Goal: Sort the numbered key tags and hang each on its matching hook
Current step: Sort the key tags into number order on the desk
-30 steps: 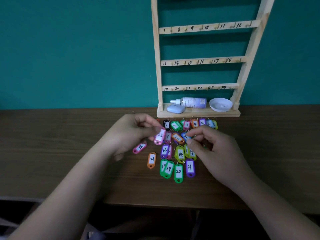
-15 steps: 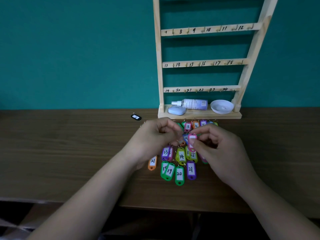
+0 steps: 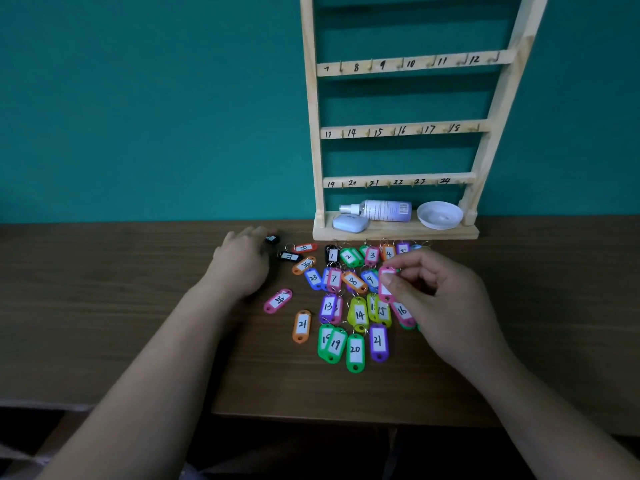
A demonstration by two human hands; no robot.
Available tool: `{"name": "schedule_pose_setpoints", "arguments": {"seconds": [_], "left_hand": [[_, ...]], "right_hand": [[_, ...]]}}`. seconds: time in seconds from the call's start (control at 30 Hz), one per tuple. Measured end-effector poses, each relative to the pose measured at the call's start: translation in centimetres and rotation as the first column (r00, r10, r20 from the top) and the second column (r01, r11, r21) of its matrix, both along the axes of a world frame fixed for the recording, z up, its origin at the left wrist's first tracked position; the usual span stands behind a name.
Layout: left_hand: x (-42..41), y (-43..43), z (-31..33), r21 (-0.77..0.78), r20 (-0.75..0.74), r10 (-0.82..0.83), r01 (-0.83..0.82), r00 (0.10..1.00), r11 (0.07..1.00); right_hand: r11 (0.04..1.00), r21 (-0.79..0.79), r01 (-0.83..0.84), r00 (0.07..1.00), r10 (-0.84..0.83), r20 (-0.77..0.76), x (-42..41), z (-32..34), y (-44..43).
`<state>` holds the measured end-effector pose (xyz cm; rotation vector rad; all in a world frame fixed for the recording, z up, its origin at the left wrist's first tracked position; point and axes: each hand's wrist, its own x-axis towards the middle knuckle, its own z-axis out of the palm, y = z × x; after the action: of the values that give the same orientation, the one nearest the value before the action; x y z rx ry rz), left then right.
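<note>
Pinching a pink key tag (image 3: pixel 383 291) between thumb and forefinger, the right hand (image 3: pixel 446 306) holds it just above the sorted tags (image 3: pixel 356 315) lying on the table (image 3: pixel 104 289). Left hand (image 3: pixel 242 268): fingers loosely extended, tips at a small black tag (image 3: pixel 272 239), contact uncertain through blur. Numbered hook rack (image 3: pixel 403 128): beyond both sets of fingertips, well apart.

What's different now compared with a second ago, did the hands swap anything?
The left hand let go of the pink tag and moved away left, toward a small black tag. The right hand took the pink tag over and pinches it alone. The other tags and the wooden rack stayed put.
</note>
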<state>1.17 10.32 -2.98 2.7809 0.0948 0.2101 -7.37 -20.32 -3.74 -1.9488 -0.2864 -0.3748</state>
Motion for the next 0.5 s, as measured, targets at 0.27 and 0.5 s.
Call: {"name": "schedule_pose_setpoints", "arguments": {"seconds": [0.27,0.5], "left_hand": [[-1.1,0.7,0.3,0.117,0.014,0.008,-0.010,1.000,0.993],[-1.3,1.9,0.5,-0.066,0.163,0.027,-0.017,0.986,0.998]], "right_hand": [[1.000,0.007,0.004,1.000,-0.004,0.002,0.2,-0.1,-0.2],[0.997,-0.060,-0.044,0.998,0.041,-0.054,0.4,0.2,-0.8]]}}
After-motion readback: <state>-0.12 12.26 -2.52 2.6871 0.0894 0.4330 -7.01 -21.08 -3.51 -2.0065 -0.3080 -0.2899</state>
